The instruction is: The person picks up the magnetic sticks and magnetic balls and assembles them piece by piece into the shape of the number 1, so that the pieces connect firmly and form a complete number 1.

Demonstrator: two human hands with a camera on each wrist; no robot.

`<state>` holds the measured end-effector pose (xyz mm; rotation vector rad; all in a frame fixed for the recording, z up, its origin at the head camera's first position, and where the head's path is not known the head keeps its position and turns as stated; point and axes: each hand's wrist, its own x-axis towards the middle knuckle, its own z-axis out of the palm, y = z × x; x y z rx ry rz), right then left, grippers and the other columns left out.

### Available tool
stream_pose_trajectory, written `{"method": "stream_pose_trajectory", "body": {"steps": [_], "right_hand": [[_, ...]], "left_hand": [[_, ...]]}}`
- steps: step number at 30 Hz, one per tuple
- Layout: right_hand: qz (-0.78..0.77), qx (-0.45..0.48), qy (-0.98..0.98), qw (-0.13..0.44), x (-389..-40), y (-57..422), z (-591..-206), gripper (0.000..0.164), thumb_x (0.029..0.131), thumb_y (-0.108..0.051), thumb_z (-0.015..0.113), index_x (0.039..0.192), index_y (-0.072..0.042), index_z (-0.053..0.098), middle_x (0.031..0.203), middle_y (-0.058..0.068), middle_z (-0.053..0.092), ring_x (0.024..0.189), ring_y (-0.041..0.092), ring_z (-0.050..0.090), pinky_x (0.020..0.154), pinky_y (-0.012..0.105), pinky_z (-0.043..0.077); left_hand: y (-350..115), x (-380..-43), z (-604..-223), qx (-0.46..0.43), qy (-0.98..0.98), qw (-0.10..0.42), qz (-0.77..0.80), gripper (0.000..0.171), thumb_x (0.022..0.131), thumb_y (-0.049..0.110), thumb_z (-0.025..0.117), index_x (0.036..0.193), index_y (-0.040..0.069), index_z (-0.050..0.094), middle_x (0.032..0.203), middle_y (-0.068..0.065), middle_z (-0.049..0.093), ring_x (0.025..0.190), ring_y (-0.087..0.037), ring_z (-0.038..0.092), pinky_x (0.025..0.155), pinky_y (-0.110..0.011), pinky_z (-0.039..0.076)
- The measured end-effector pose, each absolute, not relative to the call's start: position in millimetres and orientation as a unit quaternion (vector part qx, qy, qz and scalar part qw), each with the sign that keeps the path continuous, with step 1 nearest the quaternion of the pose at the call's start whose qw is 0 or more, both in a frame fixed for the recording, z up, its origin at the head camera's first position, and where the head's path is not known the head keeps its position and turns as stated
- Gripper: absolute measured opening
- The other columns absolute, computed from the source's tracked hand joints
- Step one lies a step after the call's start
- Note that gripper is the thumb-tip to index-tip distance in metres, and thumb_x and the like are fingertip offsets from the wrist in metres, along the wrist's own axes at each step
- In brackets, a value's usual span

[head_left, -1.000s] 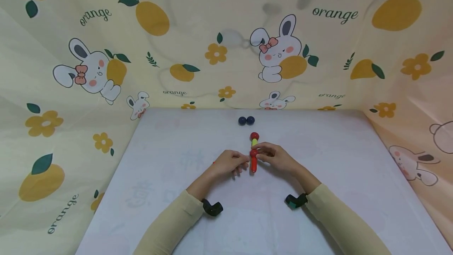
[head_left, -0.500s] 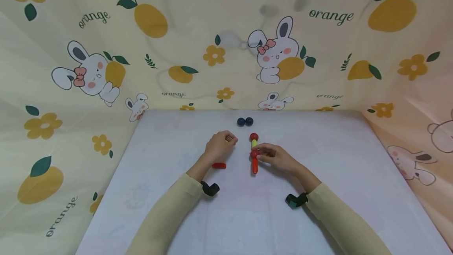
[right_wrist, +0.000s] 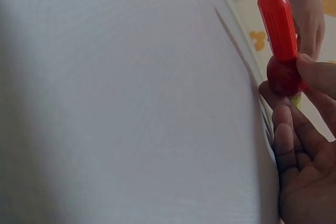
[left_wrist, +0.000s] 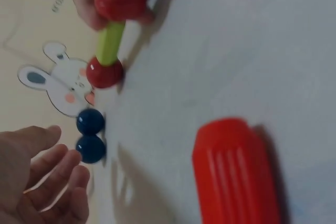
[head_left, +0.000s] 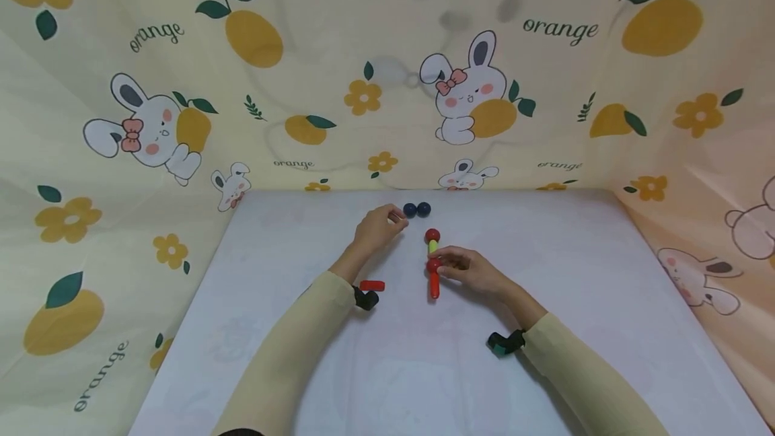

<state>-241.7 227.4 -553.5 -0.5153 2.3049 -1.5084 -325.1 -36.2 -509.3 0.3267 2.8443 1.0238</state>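
My right hand point(head_left: 475, 271) pinches the nearer red ball point(head_left: 433, 266) of a joined row between thumb and fingers. That row runs from a far red ball point(head_left: 432, 235) through a yellow-green rod point(head_left: 432, 247) to the pinched ball, then a ridged red rod point(head_left: 434, 286) pointing towards me. The rod's free end shows a grey disc in the right wrist view. Beyond, my left hand point(head_left: 380, 226) reaches beside two dark blue balls point(head_left: 424, 209), its fingertips close to the left one. In the left wrist view its thumb and fingers are apart, with nothing between them.
A loose red rod point(head_left: 372, 286) lies on the white table point(head_left: 412, 369), close to the left wrist camera point(head_left: 366, 299). Behind the blue balls, a patterned cloth point(head_left: 339, 86) rises at the table's far edge and continues along both sides.
My left hand has moved away from the joined row, forward to the blue balls, uncovering the loose red rod. The right hand keeps its hold on the red ball.
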Motion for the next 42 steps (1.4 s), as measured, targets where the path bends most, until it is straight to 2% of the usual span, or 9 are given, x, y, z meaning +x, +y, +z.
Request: {"method": "stream_pose_trajectory", "body": {"steps": [5, 10, 18, 26, 33, 42], "right_hand": [[-0.535, -0.179, 0.808, 0.170, -241.8, 228.2, -554.8, 0.040, 0.105, -0.020, 0.073, 0.144, -0.017, 0.067, 0.132, 0.007, 0.072, 0.113, 0.029, 0.062, 0.095, 0.032, 0.054], [-0.527, -0.176, 0.814, 0.169, -242.2, 228.3, -554.9, 0.039, 0.105, -0.022, 0.073, 0.143, -0.018, 0.067, 0.131, 0.005, 0.071, 0.112, 0.028, 0.061, 0.095, 0.033, 0.054], [-0.525, -0.181, 0.814, 0.170, -241.6, 228.7, -554.5, 0.039, 0.105, -0.021, 0.072, 0.143, -0.017, 0.067, 0.130, 0.005, 0.072, 0.110, 0.026, 0.061, 0.094, 0.033, 0.053], [-0.528, -0.181, 0.812, 0.172, -239.5, 228.0, -551.6, 0.037, 0.105, -0.019, 0.072, 0.143, -0.018, 0.067, 0.130, 0.003, 0.073, 0.111, 0.026, 0.062, 0.095, 0.034, 0.052], [-0.534, -0.187, 0.807, 0.170, -239.9, 228.5, -551.6, 0.039, 0.105, -0.018, 0.071, 0.144, -0.016, 0.067, 0.133, 0.005, 0.072, 0.110, 0.026, 0.061, 0.093, 0.031, 0.052], [-0.531, -0.184, 0.809, 0.172, -241.6, 229.7, -555.1, 0.040, 0.105, -0.019, 0.072, 0.144, -0.015, 0.066, 0.131, 0.003, 0.072, 0.110, 0.026, 0.060, 0.092, 0.032, 0.052]], "left_hand": [[-33.6, -340.9, -514.4, 0.103, 0.939, 0.035, 0.325, 0.028, 0.103, 0.036, 0.074, 0.124, 0.018, 0.071, 0.119, -0.001, 0.074, 0.112, -0.023, 0.067, 0.091, -0.043, 0.054], [-32.0, -350.2, -518.2, 0.104, 0.942, 0.029, 0.318, 0.038, 0.102, 0.034, 0.076, 0.135, 0.016, 0.067, 0.130, -0.004, 0.069, 0.116, -0.024, 0.066, 0.095, -0.044, 0.054], [-28.8, -363.1, -530.1, 0.125, 0.935, 0.040, 0.330, 0.047, 0.102, 0.032, 0.076, 0.145, 0.018, 0.059, 0.139, -0.006, 0.064, 0.122, -0.024, 0.065, 0.101, -0.044, 0.054], [-21.7, -364.7, -532.4, 0.110, 0.946, 0.048, 0.301, 0.050, 0.103, 0.034, 0.075, 0.149, 0.024, 0.057, 0.141, -0.005, 0.063, 0.126, -0.025, 0.063, 0.104, -0.046, 0.054], [-16.0, -362.0, -530.9, 0.101, 0.952, 0.047, 0.284, 0.049, 0.104, 0.034, 0.074, 0.150, 0.026, 0.058, 0.138, -0.008, 0.064, 0.126, -0.027, 0.061, 0.104, -0.048, 0.052], [-9.1, -362.2, -533.8, 0.094, 0.959, 0.036, 0.264, 0.046, 0.104, 0.034, 0.073, 0.147, 0.023, 0.061, 0.135, -0.009, 0.066, 0.125, -0.029, 0.059, 0.102, -0.049, 0.052]]}}
